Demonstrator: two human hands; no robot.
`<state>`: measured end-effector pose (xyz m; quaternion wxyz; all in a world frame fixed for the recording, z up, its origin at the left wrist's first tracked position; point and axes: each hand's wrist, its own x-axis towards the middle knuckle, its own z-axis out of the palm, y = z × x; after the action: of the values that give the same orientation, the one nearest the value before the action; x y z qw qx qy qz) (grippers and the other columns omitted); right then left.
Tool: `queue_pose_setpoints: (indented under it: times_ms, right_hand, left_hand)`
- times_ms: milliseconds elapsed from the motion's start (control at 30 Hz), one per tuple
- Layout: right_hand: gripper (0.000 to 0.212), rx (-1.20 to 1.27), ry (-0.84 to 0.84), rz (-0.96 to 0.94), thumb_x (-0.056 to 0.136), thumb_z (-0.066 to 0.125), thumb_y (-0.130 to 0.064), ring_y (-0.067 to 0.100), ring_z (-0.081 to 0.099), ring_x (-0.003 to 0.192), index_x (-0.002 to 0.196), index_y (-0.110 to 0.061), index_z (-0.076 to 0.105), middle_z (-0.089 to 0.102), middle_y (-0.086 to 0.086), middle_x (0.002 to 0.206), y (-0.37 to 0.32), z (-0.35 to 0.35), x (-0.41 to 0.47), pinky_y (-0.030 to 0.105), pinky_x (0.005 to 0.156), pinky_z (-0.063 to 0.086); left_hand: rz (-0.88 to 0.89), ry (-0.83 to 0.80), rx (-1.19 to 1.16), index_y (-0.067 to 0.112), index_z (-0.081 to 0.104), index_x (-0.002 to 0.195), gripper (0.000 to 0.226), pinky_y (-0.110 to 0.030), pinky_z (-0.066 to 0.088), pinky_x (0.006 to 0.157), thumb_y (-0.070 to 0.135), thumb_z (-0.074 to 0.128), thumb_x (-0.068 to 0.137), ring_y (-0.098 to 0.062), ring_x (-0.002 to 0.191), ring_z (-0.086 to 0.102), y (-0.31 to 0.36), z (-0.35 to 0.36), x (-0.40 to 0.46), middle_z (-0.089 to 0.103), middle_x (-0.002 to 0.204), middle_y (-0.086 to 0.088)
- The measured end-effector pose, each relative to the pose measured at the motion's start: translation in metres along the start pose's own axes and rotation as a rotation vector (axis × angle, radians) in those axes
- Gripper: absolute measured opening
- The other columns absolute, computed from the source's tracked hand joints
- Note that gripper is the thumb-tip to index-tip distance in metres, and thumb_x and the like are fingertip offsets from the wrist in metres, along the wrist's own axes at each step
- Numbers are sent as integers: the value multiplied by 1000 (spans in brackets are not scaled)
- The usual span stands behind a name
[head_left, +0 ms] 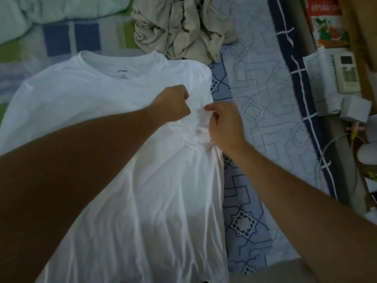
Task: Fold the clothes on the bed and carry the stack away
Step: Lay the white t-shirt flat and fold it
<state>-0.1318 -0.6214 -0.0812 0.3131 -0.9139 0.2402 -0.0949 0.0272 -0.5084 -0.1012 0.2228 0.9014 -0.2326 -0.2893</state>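
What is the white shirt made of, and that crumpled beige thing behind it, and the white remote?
The white shirt looks like thin, soft knit cloth, probably cotton: it drapes in fine wrinkles with a slight sheen. The beige garment seems a thicker, matte cloth, bunched in heavy folds. The remote looks like hard, smooth plastic, with a small screen and buttons.

white t-shirt [85,94]; blue geometric-patterned sheet [263,123].

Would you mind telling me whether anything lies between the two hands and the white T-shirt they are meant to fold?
Nothing visible does. The left hand and right hand are both already pinching the bunched sleeve of the white T-shirt, which lies spread on the bed.
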Motion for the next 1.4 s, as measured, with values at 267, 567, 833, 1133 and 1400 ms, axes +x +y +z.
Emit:
queue_pose_setpoints:
  times_ms: [267,567,833,1133,1400]
  right_hand:
    - [60,-556,-524,-246,98,51,-28,41,17,153,152,-7,37,22,16,166,-1,15,84,51,125,17]
    - [69,-675,-429,-302,106,33,-48,37,11,157,162,-10,22,15,20,169,12,36,5,54,126,17]
    - [61,-686,-277,-235,101,42,-37,45,29,146,153,-5,35,33,25,158,-9,43,-1,56,118,25]
    - [37,-274,-369,-353,91,62,-12,38,53,113,127,-7,65,63,16,122,-150,119,-5,43,95,43]
    - [35,-41,-526,-175,94,61,-15,24,63,105,129,-13,66,67,7,118,-254,198,-5,37,96,50]
  left_hand:
    - [-270,253,-412,21,69,99,17,-25,49,75,33,61,92,-23,98,66,-49,-11,-16,67,100,3]
    - [-263,273,-553,18,69,106,19,-43,63,82,18,72,88,-25,98,68,-79,5,-34,64,102,0]
    - [-218,440,-473,33,63,101,18,-30,55,77,25,59,86,-10,79,66,-110,-23,-93,66,83,16]
    - [-543,697,-155,17,53,133,45,-47,40,106,21,66,90,-32,125,50,-280,-124,-176,54,137,-9]
    - [-627,121,-696,7,71,107,44,-35,62,73,39,85,81,-24,82,70,-353,-168,-178,74,101,-11]
